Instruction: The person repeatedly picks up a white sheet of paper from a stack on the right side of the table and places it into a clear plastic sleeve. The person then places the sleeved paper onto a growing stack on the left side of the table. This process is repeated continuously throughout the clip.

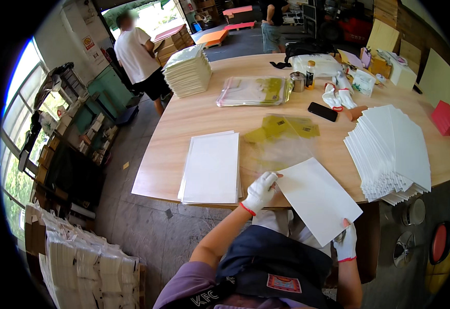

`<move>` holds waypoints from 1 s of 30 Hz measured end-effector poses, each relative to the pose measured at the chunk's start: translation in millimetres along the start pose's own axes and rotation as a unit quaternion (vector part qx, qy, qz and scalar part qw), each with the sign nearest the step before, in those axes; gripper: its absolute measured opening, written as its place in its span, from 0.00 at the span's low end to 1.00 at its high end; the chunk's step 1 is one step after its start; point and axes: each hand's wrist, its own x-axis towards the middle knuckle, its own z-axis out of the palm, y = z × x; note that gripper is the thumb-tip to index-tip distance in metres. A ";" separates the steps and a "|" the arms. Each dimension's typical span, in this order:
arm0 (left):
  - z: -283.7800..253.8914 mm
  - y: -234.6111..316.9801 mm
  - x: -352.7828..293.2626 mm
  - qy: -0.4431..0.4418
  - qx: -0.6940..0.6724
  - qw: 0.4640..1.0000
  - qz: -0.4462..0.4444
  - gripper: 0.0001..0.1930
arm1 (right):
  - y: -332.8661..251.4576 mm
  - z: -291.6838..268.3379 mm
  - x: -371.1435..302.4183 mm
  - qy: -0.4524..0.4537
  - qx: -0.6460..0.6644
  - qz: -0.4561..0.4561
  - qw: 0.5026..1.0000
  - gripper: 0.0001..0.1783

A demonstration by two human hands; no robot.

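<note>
Left hand and right hand grasp a white sheet between their fingers — at opposite ends. Bags lie beyond.

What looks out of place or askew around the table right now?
The white stack at the right is splayed unevenly, unlike the neater white pile at the left. The clear plastic pieces between them overlap at odd angles. A lone yellowish scrap lies on the floor. No spill shows.

Bright windows flank a grey floor.
</note>
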 end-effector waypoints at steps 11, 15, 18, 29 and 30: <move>133.6 30.9 -66.5 0.054 -0.778 0.510 -0.365 0.21 | -10.1 65.0 -81.8 0.086 -0.058 0.026 0.994 0.14; 155.8 44.9 -105.9 0.018 -0.740 0.555 -0.379 0.19 | 13.4 42.2 -82.2 0.057 -0.159 0.095 0.981 0.14; 141.7 58.5 -129.1 0.019 -0.639 0.687 -0.347 0.18 | 58.7 21.7 -54.5 -0.020 -0.029 0.172 0.984 0.14; 75.1 30.0 -136.6 -0.110 -0.630 0.594 -0.488 0.18 | 52.4 80.9 -18.4 -0.153 -0.286 0.161 0.932 0.15; 57.9 33.2 -131.3 -0.070 -0.567 0.624 -0.533 0.17 | 45.8 90.5 -20.4 -0.148 -0.377 0.160 0.900 0.14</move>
